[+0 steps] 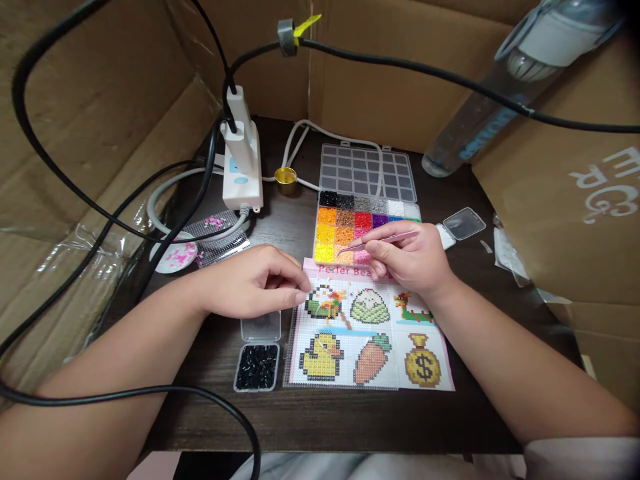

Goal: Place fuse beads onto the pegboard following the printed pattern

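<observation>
My right hand [407, 257] is closed on thin metal tweezers [367, 243], whose tip points into the yellow and orange cells of a bead box [350, 227] with many colours. My left hand [257, 280] rests palm down, fingers curled, with its fingertips on the left edge of a clear pegboard [340, 340]. The pegboard lies over a pattern sheet [425, 363] showing a duck, a carrot, a money bag and other designs. A small open case of black beads [257, 367] sits just below my left hand.
The bead box's clear lid [367, 172] stands open behind it. A white power strip [243, 157] with black cables [70, 180], a gold cap [286, 177], a dish of pink beads [175, 255], a spare pegboard [220, 233] and a clear bottle [500, 87] surround the dark table; cardboard walls enclose it.
</observation>
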Demonstrator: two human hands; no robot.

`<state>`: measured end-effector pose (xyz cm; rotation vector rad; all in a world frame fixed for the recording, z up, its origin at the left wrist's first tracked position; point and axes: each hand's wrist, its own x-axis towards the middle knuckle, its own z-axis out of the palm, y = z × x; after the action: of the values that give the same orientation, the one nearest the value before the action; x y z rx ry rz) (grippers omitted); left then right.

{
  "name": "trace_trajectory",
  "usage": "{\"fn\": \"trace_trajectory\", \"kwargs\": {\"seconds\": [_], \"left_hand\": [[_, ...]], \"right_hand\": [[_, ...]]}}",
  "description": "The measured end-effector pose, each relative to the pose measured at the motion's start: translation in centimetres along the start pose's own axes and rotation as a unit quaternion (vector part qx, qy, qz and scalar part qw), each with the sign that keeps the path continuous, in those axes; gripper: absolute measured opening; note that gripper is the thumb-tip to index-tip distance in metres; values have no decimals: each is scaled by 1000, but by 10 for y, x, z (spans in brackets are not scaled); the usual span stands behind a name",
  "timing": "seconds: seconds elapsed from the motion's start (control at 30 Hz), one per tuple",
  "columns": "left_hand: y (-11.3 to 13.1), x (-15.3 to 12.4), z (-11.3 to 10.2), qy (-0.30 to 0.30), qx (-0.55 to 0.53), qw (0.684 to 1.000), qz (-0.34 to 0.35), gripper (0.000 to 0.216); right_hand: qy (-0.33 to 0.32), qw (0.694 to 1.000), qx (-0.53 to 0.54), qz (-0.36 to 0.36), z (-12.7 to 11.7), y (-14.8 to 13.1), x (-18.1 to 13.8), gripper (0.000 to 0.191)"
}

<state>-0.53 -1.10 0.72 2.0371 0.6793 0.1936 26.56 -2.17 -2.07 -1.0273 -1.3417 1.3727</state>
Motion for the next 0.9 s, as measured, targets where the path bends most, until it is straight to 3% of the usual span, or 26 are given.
{"fn": "trace_trajectory", "kwargs": {"seconds": [0.6, 0.9], "left_hand": [[-1, 0, -1, -2, 9, 1000, 4, 24], [-1, 0, 0, 4, -4, 1000, -4, 23]], "right_hand": [[-97, 995, -30, -3, -4, -6, -1, 11], [-136, 990, -29, 30, -7, -7, -3, 10]]}}
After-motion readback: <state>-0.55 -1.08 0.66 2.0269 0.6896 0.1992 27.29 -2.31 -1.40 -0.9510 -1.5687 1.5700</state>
